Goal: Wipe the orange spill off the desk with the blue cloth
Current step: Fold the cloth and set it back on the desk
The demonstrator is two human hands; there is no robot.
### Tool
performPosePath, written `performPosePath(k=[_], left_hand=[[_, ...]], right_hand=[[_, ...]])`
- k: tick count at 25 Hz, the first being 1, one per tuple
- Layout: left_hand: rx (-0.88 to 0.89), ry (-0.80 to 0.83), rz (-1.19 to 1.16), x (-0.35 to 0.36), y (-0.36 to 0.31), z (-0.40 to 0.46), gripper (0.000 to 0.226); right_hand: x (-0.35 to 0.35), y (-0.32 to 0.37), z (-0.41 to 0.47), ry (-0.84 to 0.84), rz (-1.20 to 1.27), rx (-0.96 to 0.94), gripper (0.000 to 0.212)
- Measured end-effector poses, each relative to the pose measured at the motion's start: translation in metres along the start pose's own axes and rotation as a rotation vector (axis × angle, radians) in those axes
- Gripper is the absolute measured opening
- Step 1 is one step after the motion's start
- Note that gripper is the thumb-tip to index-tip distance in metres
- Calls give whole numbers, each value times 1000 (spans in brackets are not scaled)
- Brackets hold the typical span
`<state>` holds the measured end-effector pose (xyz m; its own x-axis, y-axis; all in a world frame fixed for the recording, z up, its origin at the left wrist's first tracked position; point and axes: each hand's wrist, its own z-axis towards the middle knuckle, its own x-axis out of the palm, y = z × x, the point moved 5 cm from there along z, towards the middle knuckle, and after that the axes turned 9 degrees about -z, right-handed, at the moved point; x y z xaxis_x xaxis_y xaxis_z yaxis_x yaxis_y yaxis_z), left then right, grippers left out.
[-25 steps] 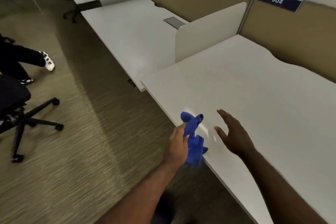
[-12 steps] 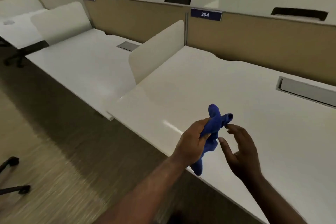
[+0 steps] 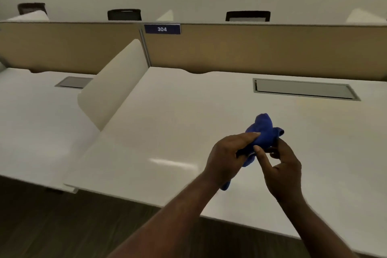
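both hands now meet: left hand (image 3: 227, 156) and right hand (image 3: 280, 165) pinch the bunched blue cloth (image 3: 262, 132) above the desk (image 3: 167, 132), right of the divider (image 3: 114, 92).

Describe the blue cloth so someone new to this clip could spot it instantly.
Start at the tan partition with the 304 sign, then come down the white desk to the two hands. The blue cloth is bunched between the left hand and right hand, the only vivid colour here.

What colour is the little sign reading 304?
Dark blue with white numerals, on the number sign, seen in the head view.
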<state>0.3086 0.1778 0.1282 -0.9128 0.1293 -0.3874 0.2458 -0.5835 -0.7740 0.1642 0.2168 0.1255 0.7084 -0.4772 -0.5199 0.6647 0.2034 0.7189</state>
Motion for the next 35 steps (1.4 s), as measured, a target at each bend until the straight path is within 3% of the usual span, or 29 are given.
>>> performPosePath(k=[9, 12, 15, 21, 25, 28, 35], left_hand=[[33, 158, -101, 97, -18, 51, 51], [-218, 238, -358, 136, -18, 71, 55], [-500, 267, -547, 183, -8, 98, 39], [-539, 318, -403, 279, -14, 174, 32], [-662, 488, -444, 337, -9, 206, 49], [-669, 570, -478, 372, -12, 221, 43], [-508, 297, -346, 390, -25, 248, 29]], right_hand=[[-79, -57, 28, -171, -73, 167, 20], [-110, -81, 49, -207, -104, 129, 14], [-147, -113, 79, -218, -134, 58, 8], [-215, -204, 146, -134, -105, -15, 11], [-246, -258, 175, -5, -62, 18, 17], [-267, -286, 189, 45, -60, 7, 20], [-291, -321, 195, -22, -42, 70, 21]])
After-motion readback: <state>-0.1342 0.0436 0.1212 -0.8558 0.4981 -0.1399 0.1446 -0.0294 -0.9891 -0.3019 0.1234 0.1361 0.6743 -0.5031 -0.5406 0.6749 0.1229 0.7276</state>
